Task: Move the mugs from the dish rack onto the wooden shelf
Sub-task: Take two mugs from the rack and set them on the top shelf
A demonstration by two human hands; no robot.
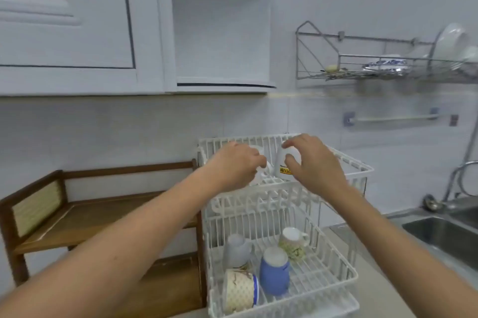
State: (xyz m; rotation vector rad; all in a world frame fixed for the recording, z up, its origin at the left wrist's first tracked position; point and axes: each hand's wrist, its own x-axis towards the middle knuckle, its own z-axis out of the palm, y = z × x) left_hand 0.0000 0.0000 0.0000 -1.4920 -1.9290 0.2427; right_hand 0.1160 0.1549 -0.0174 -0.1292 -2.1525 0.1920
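Note:
A white two-tier dish rack (344, 160) stands on the counter. On its upper tier my left hand (236, 166) is closed around a plain white mug (262, 175). My right hand (316, 165) wraps thumb and fingers around a second white mug with a yellow label (283, 169). The lower tier holds a grey mug (236, 250), a blue mug (274, 271), a floral mug (293, 242) and a patterned mug lying on its side (239, 292). The wooden shelf (103, 211) stands just left of the rack, its top board bare.
A steel sink (439, 235) and faucet (463, 170) lie to the right. A wall-mounted wire rack (336, 74) with plates hangs above right, and a towel bar (393, 118) sits under it. White cabinets (77, 33) overhang the shelf.

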